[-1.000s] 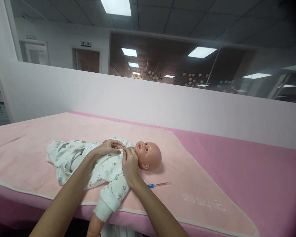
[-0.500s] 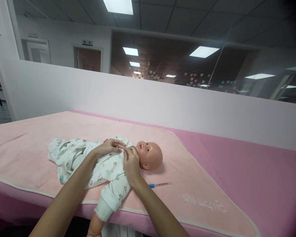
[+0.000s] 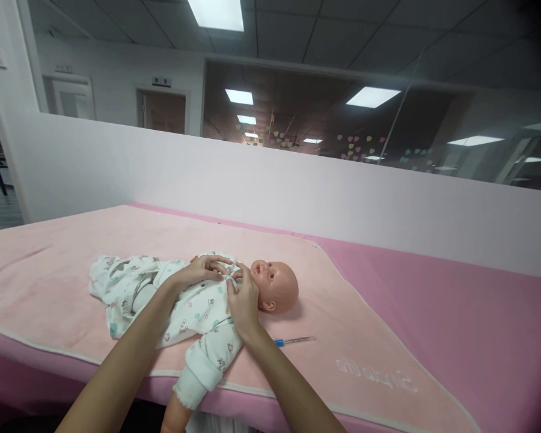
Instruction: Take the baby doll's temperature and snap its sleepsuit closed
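A baby doll (image 3: 280,287) lies on its back, head to the right and mouth open. It wears a white patterned shirt (image 3: 198,319) with long sleeves. My left hand (image 3: 201,270) rests over the chest, its bent fingers gripping the front of the shirt. Just below the doll's chin, my right hand (image 3: 244,300) has its fingers closed on the cloth near the neckline. The fingertips of both hands almost meet there, and they partly hide the closure. One doll arm hangs over the near edge.
A thermometer-like stick (image 3: 297,340) with a blue end lies beside my right forearm. Under the doll is a peach mat (image 3: 356,337) on a pink padded table (image 3: 478,325). A white low wall (image 3: 297,186) with glass above stands behind it.
The fingers of my right hand have spread slightly at the neckline. Both hands stay on the shirt, and the view has shifted a little.
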The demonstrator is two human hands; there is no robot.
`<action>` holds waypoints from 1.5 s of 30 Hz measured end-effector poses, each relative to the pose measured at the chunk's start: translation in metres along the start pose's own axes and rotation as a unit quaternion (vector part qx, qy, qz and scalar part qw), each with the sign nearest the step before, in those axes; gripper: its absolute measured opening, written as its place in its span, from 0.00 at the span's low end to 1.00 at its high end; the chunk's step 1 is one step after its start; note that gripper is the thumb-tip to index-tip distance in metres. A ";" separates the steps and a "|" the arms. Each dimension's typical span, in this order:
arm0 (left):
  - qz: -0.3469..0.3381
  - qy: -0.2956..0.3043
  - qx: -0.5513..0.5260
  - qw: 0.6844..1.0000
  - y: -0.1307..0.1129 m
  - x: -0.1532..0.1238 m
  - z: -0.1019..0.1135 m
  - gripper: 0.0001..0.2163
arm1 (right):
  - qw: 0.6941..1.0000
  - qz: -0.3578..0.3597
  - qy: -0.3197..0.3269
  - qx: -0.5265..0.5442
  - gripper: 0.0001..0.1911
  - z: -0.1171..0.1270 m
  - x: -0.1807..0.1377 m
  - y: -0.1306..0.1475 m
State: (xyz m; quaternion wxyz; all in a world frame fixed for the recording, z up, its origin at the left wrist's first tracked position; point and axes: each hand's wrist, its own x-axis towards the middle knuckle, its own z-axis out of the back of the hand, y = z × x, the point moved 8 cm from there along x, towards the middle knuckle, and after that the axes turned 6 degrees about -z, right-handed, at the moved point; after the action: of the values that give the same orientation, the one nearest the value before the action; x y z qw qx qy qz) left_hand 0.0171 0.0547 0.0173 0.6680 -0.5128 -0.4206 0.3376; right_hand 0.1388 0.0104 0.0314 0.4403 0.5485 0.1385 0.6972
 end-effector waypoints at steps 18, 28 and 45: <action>0.007 0.060 0.011 0.998 -0.007 -0.040 0.023 0.21 | 0.978 0.150 0.121 -0.084 0.11 -0.045 0.015 0.051; -0.044 0.028 0.045 0.998 -0.010 -0.040 0.026 0.23 | 0.983 0.142 0.118 -0.008 0.23 -0.030 0.012 0.047; -0.059 0.031 0.149 0.987 -0.015 -0.036 0.020 0.17 | 0.992 0.090 0.084 -0.014 0.22 -0.035 0.017 0.030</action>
State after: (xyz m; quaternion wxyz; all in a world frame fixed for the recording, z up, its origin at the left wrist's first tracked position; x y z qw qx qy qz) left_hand -0.0159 0.0277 0.0265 0.7685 -0.3921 -0.3738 0.3405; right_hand 0.0936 0.0165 0.0504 0.3697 0.4924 0.1153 0.7794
